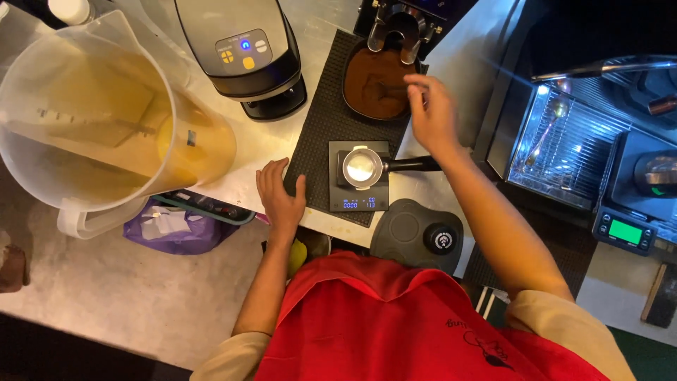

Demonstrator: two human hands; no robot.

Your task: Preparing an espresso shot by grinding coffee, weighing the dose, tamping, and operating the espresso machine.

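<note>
Nearest the camera, a person in a red apron point(395, 324) leans over a pale tabletop point(268, 144), both bare arms stretched forward. The left hand point(281, 194) lies flat at the near left corner of a black ribbed mat point(324, 120), fingers spread, holding nothing. Just to its right, a small black scale point(358, 203) with a lit readout carries a portafilter point(361, 168); the basket shows pale and shiny from above, and the dark handle point(416, 164) runs out to the right, its long axis lying left to right across the scene. A round black tamping stand point(416, 236) sits nearer, to the right of the scale. Farther on, the right hand point(430, 113) hovers at the right rim of a dark tray of brown coffee grounds point(377, 85), fingertips drawn together in a light pinch; whether they hold a pinch of grounds cannot be told. The portafilter lies near and slightly left of that grip, with the right forearm crossing above the handle's end. A grinder spout point(395, 32) stands beyond the tray. At far left sit a grey appliance point(243, 53) and a large clear pitcher point(99, 113) of yellowish liquid.
</note>
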